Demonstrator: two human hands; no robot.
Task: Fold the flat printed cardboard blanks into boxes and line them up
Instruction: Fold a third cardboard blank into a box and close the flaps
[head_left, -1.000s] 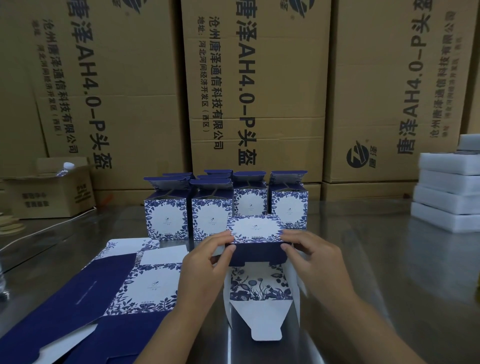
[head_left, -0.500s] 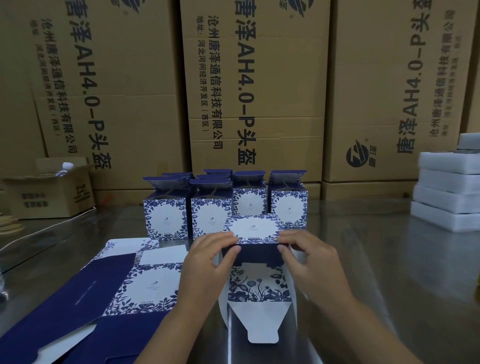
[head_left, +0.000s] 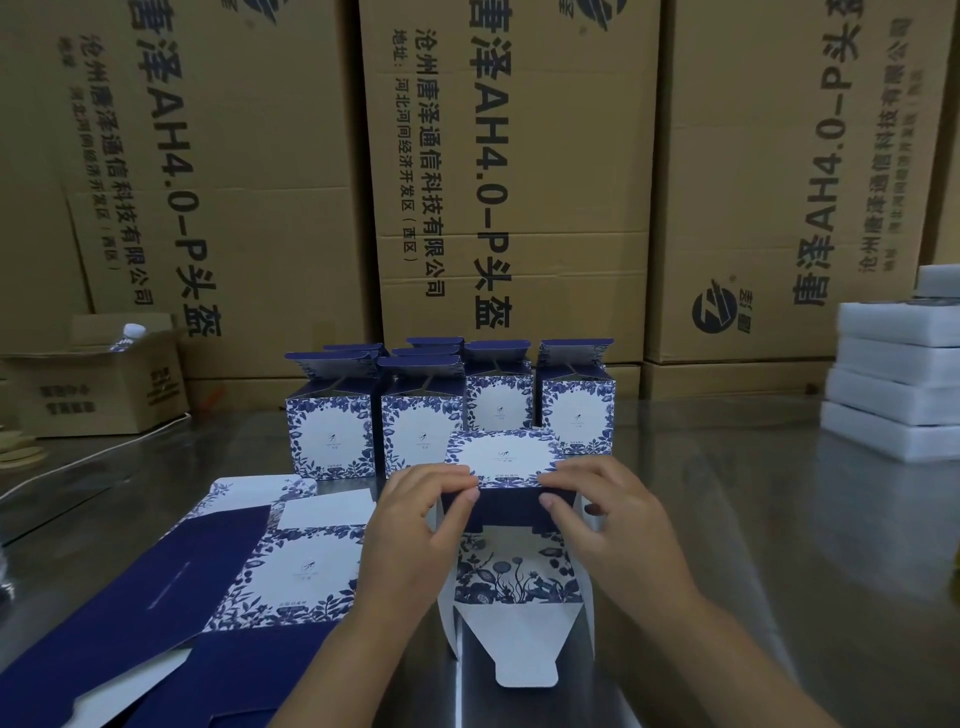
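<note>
Nearest, at 6 o'clock, the white tuck flap (head_left: 524, 649) of the half-formed box (head_left: 506, 460) is spread towards the viewer on the steel surface (head_left: 753, 545); the box itself is held at the centre, laid on its side with the open end turned near. Its upper near edge is pinched from both sides, by the left hand (head_left: 415, 525) from 9 o'clock and the right hand (head_left: 608, 525) from 3 o'clock, with fingers (head_left: 447, 473) curled over the printed panel and thumbs set just below its edge.

The step is judged to be the squaring of the sleeve before the end is closed; the creases are best pressed evenly from both sides, and the side flaps folded in before the tuck flap is raised.

Flat blanks (head_left: 291, 577) are laid at 9 o'clock; finished boxes (head_left: 574, 415) are ranked at 12 o'clock, with brown cartons (head_left: 509, 182) behind.

The side flaps are largely hidden by the hands; the rear rank cannot be counted; the blanks are cut off at the lower edge.
</note>
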